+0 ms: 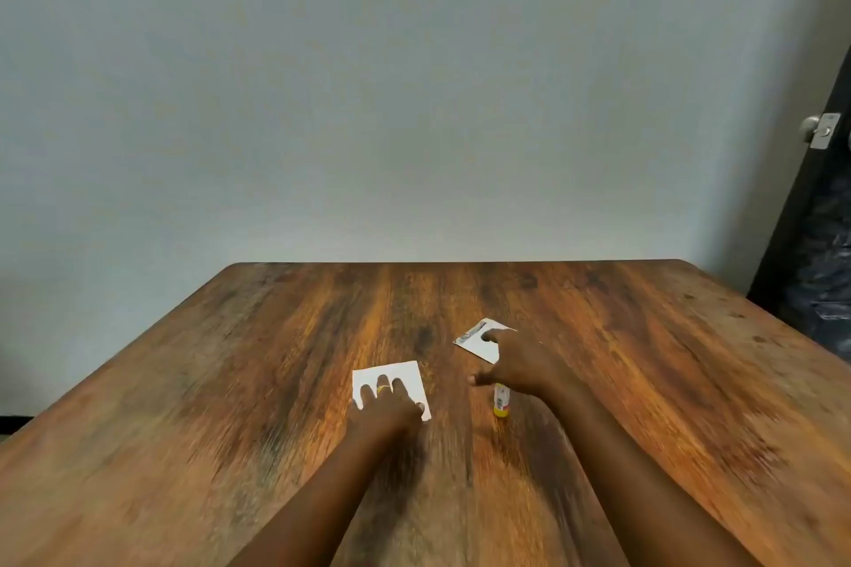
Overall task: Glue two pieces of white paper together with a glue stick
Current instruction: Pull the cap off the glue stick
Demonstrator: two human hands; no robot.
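**Two bare hands press on two paper pieces, glue stick untouched**

The left grip, a bare hand, lies flat with fingers spread on a square piece of white paper near the middle of the brown wood-grain counter, likely to stop it sliding. The right grip stretches farther right, one straight fingertip pressing a second white paper piece, probably to drag it closer. Neither closes round anything visible. A small white glue stick with a yellow base stands upright just below the right grip, its top hidden.
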